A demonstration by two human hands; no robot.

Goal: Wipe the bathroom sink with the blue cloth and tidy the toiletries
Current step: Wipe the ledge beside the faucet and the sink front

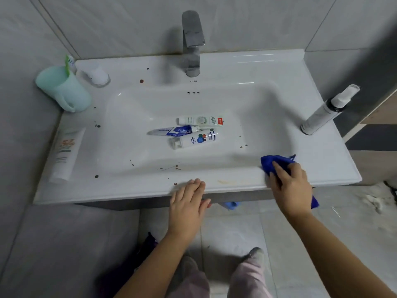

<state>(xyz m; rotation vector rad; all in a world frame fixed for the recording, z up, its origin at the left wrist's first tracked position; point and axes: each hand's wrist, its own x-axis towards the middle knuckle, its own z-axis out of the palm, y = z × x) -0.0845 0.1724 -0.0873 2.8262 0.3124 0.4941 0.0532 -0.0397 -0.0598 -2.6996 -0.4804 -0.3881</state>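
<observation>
Corner of a bathroom, grey tiled walls (107, 22), pale tiled floor (236, 233). White glossy ceramic sink (137, 112) is set in a flat white bench (279, 65); chrome single-lever faucet (191, 44) stands upright at back centre. Brown spots (177, 167) are scattered over the front slope of the basin, the left side and near the faucet. A yellowish smear (225, 181) lies on the front rim between the two hands.

Mint-green plastic cup (64, 89) stands at the back left corner of the bench with a green toothbrush (68, 63) upright in it. Small white round dish (96, 76) sits just beside the cup; contents unclear. White squeeze tube with orange print (65, 153) lies flat along the left edge. White-and-black pump bottle (322, 112) stands on the right edge.

In the basin bottom three tubes lie close together: white tube with green lettering and red end (200, 120) at the back, blue-and-white toothpaste tube (171, 131) in the middle, white tube with coloured dots (194, 139) in front, touching the blue one.

Crumpled blue cloth (276, 163) is on the front right rim of the sink. Right hand (290, 186) is clamped on it, fingers curled over the cloth, pressing it down. Left hand (188, 203) rests flat on the front rim, fingers straight and together, holding nothing.
</observation>
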